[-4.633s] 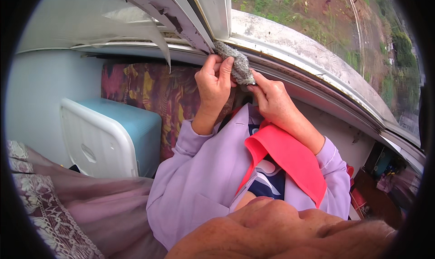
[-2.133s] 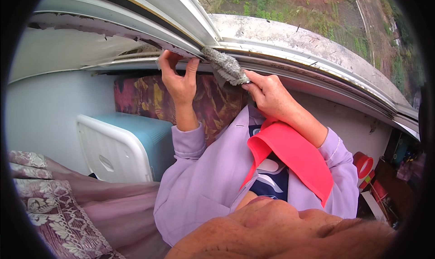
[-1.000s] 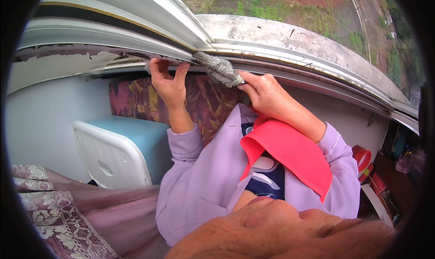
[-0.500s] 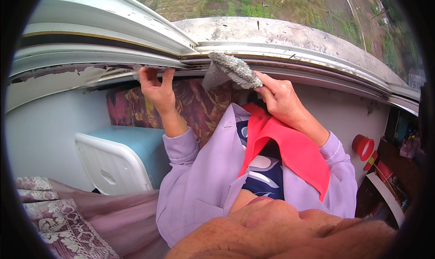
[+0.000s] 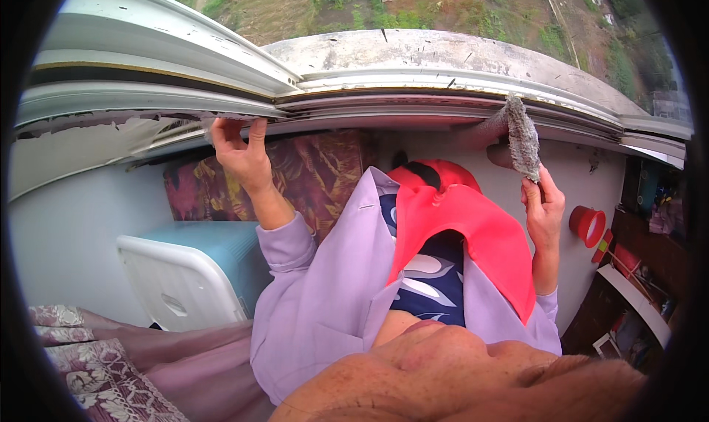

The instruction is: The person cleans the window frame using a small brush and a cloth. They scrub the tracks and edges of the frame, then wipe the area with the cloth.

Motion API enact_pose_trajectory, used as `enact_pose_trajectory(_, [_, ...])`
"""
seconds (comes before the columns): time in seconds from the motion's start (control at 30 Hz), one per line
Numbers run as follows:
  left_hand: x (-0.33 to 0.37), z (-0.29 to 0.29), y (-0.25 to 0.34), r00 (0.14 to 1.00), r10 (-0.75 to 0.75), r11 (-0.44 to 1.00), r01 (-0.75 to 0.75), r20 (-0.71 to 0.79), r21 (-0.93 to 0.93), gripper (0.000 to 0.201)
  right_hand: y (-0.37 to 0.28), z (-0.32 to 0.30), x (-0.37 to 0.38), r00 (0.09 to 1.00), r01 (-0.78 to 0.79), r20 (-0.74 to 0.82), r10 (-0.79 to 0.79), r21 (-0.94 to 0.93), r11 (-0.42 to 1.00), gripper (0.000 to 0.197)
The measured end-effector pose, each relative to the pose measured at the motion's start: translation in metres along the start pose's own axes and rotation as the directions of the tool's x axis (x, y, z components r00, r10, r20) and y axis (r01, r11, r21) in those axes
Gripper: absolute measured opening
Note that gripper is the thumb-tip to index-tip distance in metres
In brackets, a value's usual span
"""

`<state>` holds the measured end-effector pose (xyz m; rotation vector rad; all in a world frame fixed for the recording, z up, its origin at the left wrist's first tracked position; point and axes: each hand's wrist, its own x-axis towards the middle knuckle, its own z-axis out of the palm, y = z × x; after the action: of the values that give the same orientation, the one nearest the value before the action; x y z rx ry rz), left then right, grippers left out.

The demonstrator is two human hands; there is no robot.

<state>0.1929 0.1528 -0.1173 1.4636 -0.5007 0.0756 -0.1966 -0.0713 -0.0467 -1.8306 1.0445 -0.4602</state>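
Fingers of left hand [image 5: 240, 152] hook up onto edge of white window frame [image 5: 148, 100], thumb below, gripping it; paint there flakes & peels. Right hand [image 5: 543, 208] pinches 1 grey cloth [image 5: 523, 137], fuzzy & crumpled, held upright w/ its top touching the window track [image 5: 413, 104] at right. Track is smooth pale metal, curved by lens. Below: 1 white-and-teal plastic box [image 5: 196, 274], ribbed top; 1 round red cup [image 5: 587, 225] against the wall; patterned fabric [image 5: 317, 171] behind the arms. 2 hands, both w/ lilac sleeves.

The left hand [image 5: 240, 152] hides its fingertips behind the window frame [image 5: 148, 100]. The cloth [image 5: 523, 137] covers part of the right hand [image 5: 543, 208]. Shelf items [image 5: 650, 274] blur.
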Motion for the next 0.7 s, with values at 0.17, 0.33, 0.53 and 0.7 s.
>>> enact_pose_trajectory(0.17, [0.001, 0.003, 0.004, 1.0, 0.015, 1.0, -0.015, 0.012, 0.013, 0.045, -0.029, 0.024, 0.013, 0.871, 0.491, 0.13, -0.474, -0.176, 0.853, 0.049])
enact_pose_trajectory(0.33, [0.002, 0.003, 0.004, 1.0, 0.007, 1.0, -0.008, 0.016, 0.017, 0.045, -0.041, 0.067, 0.041, 0.746, 0.665, 0.21, -0.632, -0.285, 0.69, 0.065])
enact_pose_trajectory(0.53, [0.002, 0.001, 0.0, 1.0, 0.015, 1.0, -0.015, 0.019, 0.021, 0.046, -0.043, 0.112, 0.063, 0.65, 0.733, 0.248, -0.718, -0.454, 0.507, 0.069])
enact_pose_trajectory(0.7, [0.001, 0.001, 0.0, 0.999, 0.023, 1.0, -0.024, 0.035, 0.017, 0.041, -0.048, 0.129, 0.06, 0.663, 0.713, 0.303, -0.684, -0.536, 0.453, 0.07])
